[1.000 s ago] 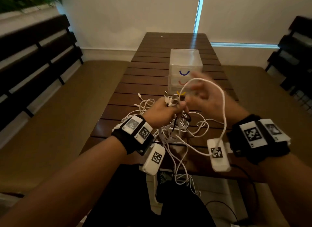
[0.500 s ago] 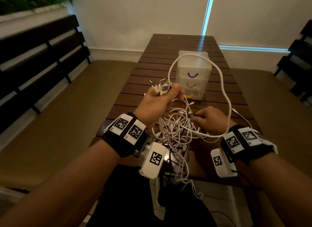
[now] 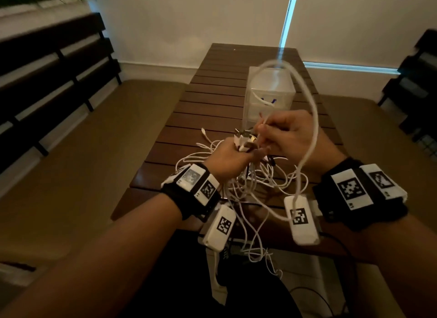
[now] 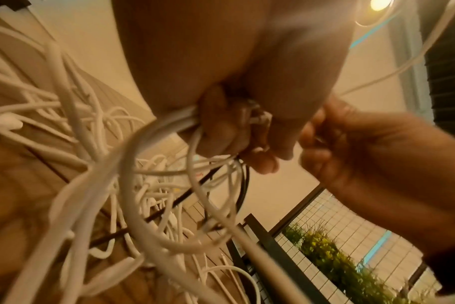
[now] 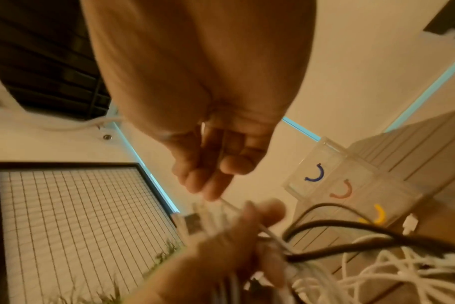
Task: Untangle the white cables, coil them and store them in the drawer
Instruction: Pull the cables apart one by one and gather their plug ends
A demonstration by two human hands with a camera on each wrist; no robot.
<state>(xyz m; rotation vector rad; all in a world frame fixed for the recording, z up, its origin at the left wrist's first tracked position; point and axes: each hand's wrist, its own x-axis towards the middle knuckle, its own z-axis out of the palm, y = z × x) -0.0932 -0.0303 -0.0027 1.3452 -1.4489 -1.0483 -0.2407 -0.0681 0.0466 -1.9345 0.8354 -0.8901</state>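
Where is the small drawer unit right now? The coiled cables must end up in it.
In the head view the clear drawer unit stands on the slatted wooden table, just beyond the right hand, with the cable tangle nearer the person.

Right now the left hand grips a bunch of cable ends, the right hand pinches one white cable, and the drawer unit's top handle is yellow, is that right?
Not quite. The top handle on the drawer unit is blue; yellow is the bottom one, as the right wrist view shows. The left hand does grip the cable ends, and the right hand pinches one white cable.
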